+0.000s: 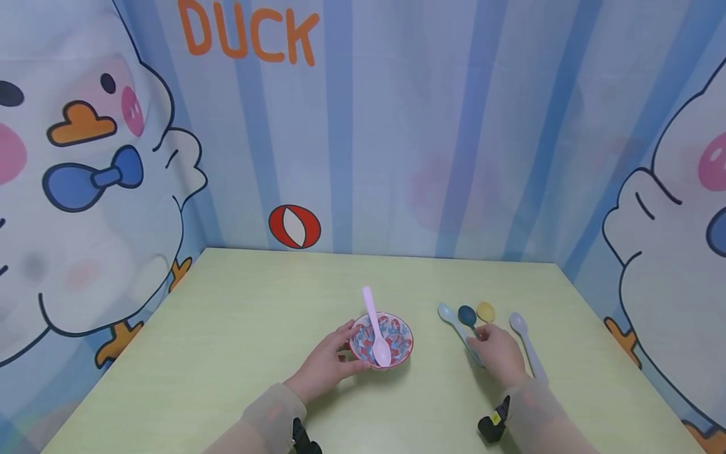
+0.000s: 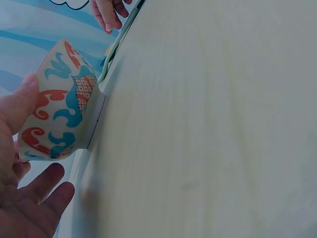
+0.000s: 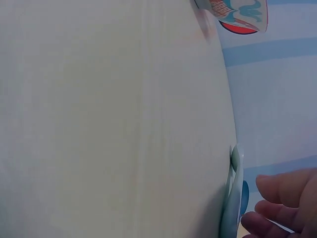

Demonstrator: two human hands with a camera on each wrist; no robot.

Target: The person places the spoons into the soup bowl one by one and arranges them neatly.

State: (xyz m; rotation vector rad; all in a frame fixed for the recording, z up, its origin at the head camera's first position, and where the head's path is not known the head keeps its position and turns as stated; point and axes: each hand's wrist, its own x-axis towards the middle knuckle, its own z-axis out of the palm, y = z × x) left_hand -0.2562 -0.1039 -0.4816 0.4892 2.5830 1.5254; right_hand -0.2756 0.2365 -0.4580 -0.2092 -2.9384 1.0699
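A small bowl, patterned in red and blue with a red rim, stands on the table in front of me. My left hand holds its left side, thumb and fingers spread around the wall. A pink spoon leans in the bowl, its handle rising past the far rim. To the right, my right hand hovers low over a dark blue spoon, fingertips close to its handle. In the right wrist view the thumb and fingers are bent loosely, with a gap between them. The palm hides the lower handles.
Beside the dark blue spoon lie a light blue spoon on the left and a yellow spoon on the right. A lavender spoon lies farther right. Behind the pale table hangs a striped duck-print curtain.
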